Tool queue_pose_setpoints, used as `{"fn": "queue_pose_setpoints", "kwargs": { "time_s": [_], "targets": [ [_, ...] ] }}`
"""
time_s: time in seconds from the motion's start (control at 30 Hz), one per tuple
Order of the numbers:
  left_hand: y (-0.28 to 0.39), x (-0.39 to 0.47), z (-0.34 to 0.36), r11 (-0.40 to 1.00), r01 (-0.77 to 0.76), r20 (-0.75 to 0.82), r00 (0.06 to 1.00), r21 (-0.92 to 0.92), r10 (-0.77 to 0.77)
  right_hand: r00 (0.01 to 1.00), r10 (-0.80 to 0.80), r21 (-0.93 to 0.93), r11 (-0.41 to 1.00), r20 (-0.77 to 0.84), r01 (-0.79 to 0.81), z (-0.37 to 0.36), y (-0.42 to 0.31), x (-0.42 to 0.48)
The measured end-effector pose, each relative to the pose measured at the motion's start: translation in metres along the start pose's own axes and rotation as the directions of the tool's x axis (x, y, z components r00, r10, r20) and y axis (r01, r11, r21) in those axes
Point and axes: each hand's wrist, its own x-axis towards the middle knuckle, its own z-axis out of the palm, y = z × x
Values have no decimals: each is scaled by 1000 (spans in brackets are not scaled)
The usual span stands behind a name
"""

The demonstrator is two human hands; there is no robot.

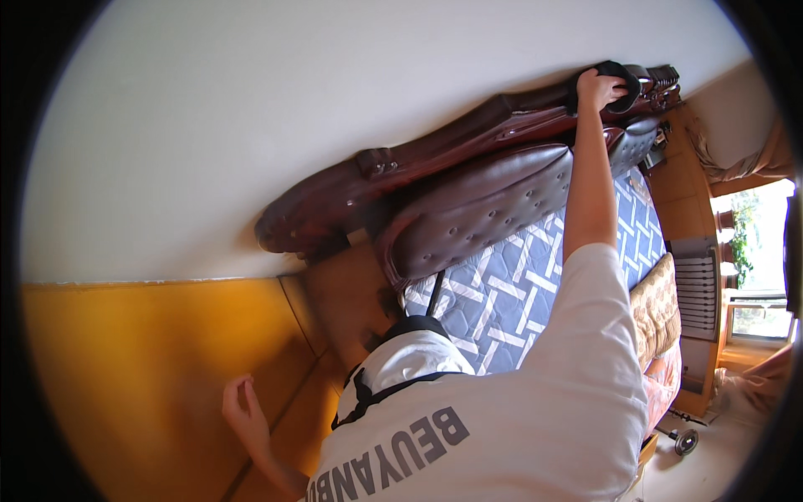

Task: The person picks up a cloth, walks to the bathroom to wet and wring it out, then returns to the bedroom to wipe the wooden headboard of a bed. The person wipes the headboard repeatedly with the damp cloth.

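At the upper right, my right hand [601, 91] is shut on a black cloth [618, 99] with my arm stretched out. The cloth rests on the top rail of a dark, glossy carved wooden headboard [433, 133]. Below that rail sits a brown tufted panel [483, 201] that looks like leather. My left hand [241, 408] hangs at the lower left in front of an orange-brown wooden surface, its fingers loosely curved and nothing visible in them.
A mattress [502, 295] with a grey-blue and white pattern lies below the headboard. A folded patterned textile [655, 310] is on its right side. A plain wall [251, 113] rises behind. Farther right are a radiator [695, 292], potted plants [740, 245] and a window [762, 320].
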Motion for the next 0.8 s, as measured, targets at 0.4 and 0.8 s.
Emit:
{"fn": "queue_pose_setpoints", "kwargs": {
  "time_s": [0.4, 0.8],
  "targets": [
    [44, 23, 20, 985, -167, 160, 972, -34, 171, 964, 136, 744, 615, 228, -263, -25, -83, -250],
    [71, 19, 41, 943, -318, 252, 908, -101, 334, 864, -166, 687, 684, 476, -247, -56, -84, -471]
  ]
}}
